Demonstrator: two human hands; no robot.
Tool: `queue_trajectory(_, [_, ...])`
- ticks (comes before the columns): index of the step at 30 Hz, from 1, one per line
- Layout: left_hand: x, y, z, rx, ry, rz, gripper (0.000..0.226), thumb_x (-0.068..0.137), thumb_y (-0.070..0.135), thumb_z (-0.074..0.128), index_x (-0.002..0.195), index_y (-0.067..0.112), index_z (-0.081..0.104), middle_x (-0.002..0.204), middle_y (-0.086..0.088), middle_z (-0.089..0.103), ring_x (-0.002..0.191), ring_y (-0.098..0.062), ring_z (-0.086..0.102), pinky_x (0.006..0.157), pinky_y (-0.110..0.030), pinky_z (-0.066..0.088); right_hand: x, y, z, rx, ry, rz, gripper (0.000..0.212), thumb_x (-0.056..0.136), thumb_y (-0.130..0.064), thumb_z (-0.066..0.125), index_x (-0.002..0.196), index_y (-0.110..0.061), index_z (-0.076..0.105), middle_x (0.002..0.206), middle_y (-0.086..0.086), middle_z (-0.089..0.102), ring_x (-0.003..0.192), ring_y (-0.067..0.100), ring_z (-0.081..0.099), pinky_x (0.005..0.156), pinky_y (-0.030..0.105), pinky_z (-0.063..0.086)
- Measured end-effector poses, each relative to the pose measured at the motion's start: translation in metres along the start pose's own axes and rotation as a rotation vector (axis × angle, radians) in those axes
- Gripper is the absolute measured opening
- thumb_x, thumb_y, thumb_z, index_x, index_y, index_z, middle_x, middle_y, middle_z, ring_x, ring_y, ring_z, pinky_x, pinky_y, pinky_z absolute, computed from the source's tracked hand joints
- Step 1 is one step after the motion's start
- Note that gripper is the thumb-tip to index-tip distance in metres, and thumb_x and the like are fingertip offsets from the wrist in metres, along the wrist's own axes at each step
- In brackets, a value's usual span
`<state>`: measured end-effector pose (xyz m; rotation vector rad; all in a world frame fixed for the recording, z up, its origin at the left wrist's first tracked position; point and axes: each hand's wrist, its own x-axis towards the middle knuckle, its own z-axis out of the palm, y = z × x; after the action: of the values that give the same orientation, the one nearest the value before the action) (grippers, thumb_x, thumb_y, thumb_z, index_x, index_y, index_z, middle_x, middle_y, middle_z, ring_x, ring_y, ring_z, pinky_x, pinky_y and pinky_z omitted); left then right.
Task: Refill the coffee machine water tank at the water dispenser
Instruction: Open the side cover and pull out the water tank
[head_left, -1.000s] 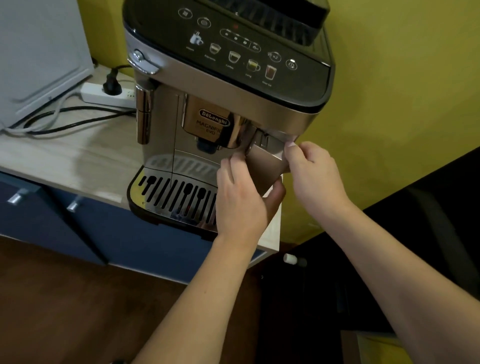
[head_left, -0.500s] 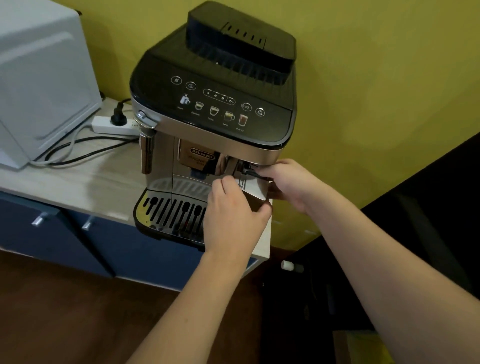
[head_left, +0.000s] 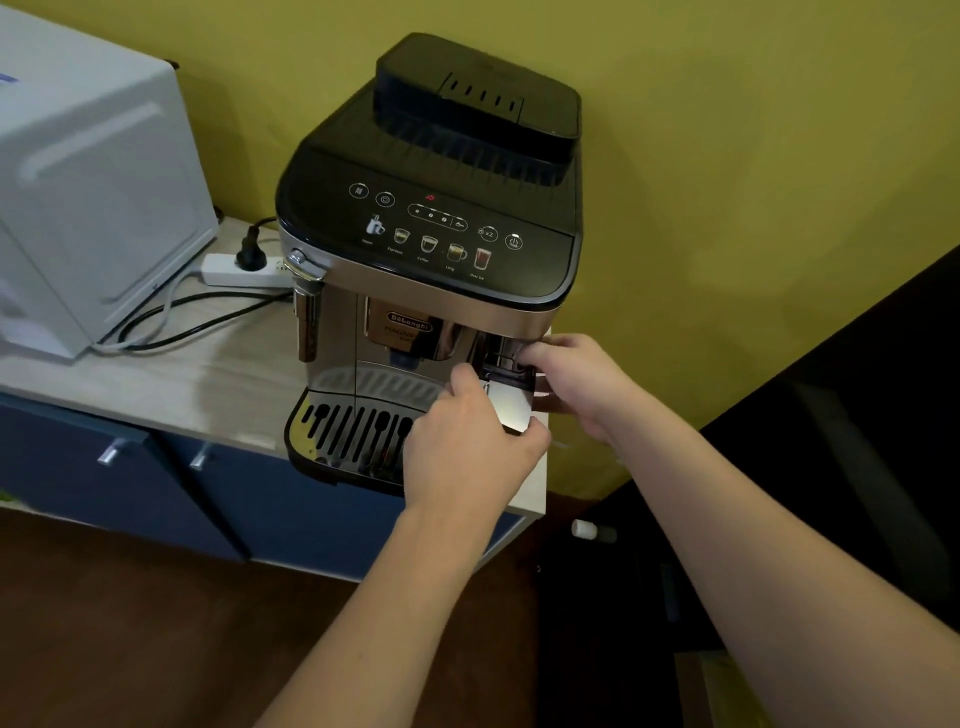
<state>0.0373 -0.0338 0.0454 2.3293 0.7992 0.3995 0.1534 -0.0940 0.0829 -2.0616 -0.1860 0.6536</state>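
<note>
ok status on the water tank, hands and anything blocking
Left hand and right hand both gripping water tank, partly out of coffee machine. Nothing blocking.

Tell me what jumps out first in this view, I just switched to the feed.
The black and silver coffee machine fills the middle, on the right end of a pale counter against a yellow wall. Both hands meet at its lower right front: the left hand and right hand grip the shiny water tank. A white appliance stands at far left.

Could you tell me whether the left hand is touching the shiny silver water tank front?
Touching: the head view shows the left hand wrapped around the silver water tank front, thumb underneath its lower edge.
</note>
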Motion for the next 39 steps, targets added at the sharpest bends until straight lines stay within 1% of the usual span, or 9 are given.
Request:
queue_trajectory(2, [-0.001, 0.001, -0.003, 0.012, -0.010, -0.014, 0.060, 0.080, 0.052, 0.061, 0.122, 0.013, 0.043, 0.102, -0.006, 0.064, 0.089, -0.026, 0.064, 0.066, -0.032, 0.049, -0.001, 0.000, 0.005, 0.004, 0.010, -0.024, 0.020, 0.092, -0.013, 0.055, 0.106, -0.006, 0.067, 0.085, 0.005, 0.070, 0.072, 0.017, 0.064, 0.058, 0.027, 0.052])
queue_trajectory(5, [-0.003, 0.002, -0.007, 0.023, -0.013, -0.024, 0.060, 0.079, 0.051, 0.062, 0.121, 0.012, 0.044, 0.100, -0.006, 0.064, 0.089, -0.026, 0.064, 0.064, -0.031, 0.047, -0.007, 0.002, 0.009, -0.033, 0.042, -0.059, 0.019, 0.092, -0.013, 0.053, 0.102, -0.005, 0.068, 0.077, 0.002, 0.066, 0.071, 0.018, 0.062, 0.055, 0.024, 0.050])
queue_trajectory(9, [-0.010, 0.001, -0.010, 0.009, -0.021, -0.027, 0.060, 0.078, 0.051, 0.063, 0.122, 0.013, 0.046, 0.101, -0.005, 0.065, 0.088, -0.026, 0.065, 0.065, -0.033, 0.053, -0.011, 0.006, 0.011, -0.089, 0.054, -0.075, 0.021, 0.089, -0.015, 0.056, 0.099, -0.001, 0.068, 0.084, 0.011, 0.067, 0.074, 0.025, 0.064, 0.065, 0.038, 0.057])
queue_trajectory(15, [-0.018, -0.002, -0.016, -0.017, -0.030, -0.018, 0.057, 0.077, 0.048, 0.065, 0.118, 0.012, 0.048, 0.097, -0.005, 0.066, 0.084, -0.025, 0.066, 0.065, -0.034, 0.055, -0.021, 0.007, 0.013, -0.124, 0.082, -0.082, 0.016, 0.090, -0.014, 0.056, 0.090, -0.003, 0.068, 0.077, 0.008, 0.064, 0.066, 0.020, 0.058, 0.054, 0.026, 0.048])
queue_trajectory(25, [-0.023, -0.007, -0.017, -0.024, -0.032, -0.023, 0.056, 0.076, 0.049, 0.066, 0.116, 0.013, 0.048, 0.094, -0.004, 0.066, 0.083, -0.024, 0.065, 0.063, -0.031, 0.051, -0.030, 0.007, 0.018, -0.131, 0.081, -0.089, 0.013, 0.091, -0.014, 0.056, 0.086, -0.008, 0.067, 0.074, 0.004, 0.064, 0.063, 0.017, 0.060, 0.047, 0.021, 0.044])
queue_trajectory(31, [-0.033, -0.010, -0.020, -0.010, -0.033, -0.017, 0.059, 0.078, 0.048, 0.066, 0.120, 0.012, 0.047, 0.097, -0.005, 0.065, 0.084, -0.023, 0.064, 0.061, -0.030, 0.048, -0.038, 0.012, 0.021, -0.131, 0.077, -0.093, 0.014, 0.090, -0.013, 0.057, 0.085, -0.006, 0.068, 0.072, 0.004, 0.065, 0.062, 0.020, 0.061, 0.050, 0.023, 0.047])
queue_trajectory(33, [-0.038, -0.011, -0.021, -0.013, -0.035, -0.013, 0.060, 0.077, 0.048, 0.066, 0.121, 0.012, 0.046, 0.098, -0.004, 0.065, 0.084, -0.023, 0.064, 0.063, -0.030, 0.049, -0.044, 0.013, 0.022, -0.134, 0.078, -0.098, 0.013, 0.090, -0.013, 0.057, 0.085, -0.006, 0.067, 0.072, 0.004, 0.064, 0.060, 0.018, 0.060, 0.045, 0.020, 0.045])
queue_trajectory(36, [-0.049, -0.014, -0.024, -0.022, -0.044, -0.013, 0.060, 0.076, 0.048, 0.067, 0.120, 0.013, 0.047, 0.096, -0.003, 0.065, 0.082, -0.021, 0.063, 0.065, -0.031, 0.052, -0.055, 0.016, 0.023, -0.146, 0.077, -0.107, 0.016, 0.090, -0.011, 0.057, 0.075, -0.008, 0.062, 0.064, 0.002, 0.058, 0.053, 0.014, 0.054, 0.035, 0.013, 0.038])
queue_trajectory(39, [-0.064, -0.016, -0.027, -0.024, -0.053, -0.022, 0.058, 0.075, 0.048, 0.067, 0.118, 0.014, 0.047, 0.096, -0.003, 0.064, 0.082, -0.022, 0.064, 0.065, -0.032, 0.054, -0.069, 0.022, 0.025, -0.162, 0.076, -0.111, 0.026, 0.089, -0.010, 0.057, 0.063, -0.011, 0.055, 0.056, -0.001, 0.051, 0.043, 0.009, 0.048, 0.035, 0.015, 0.036])
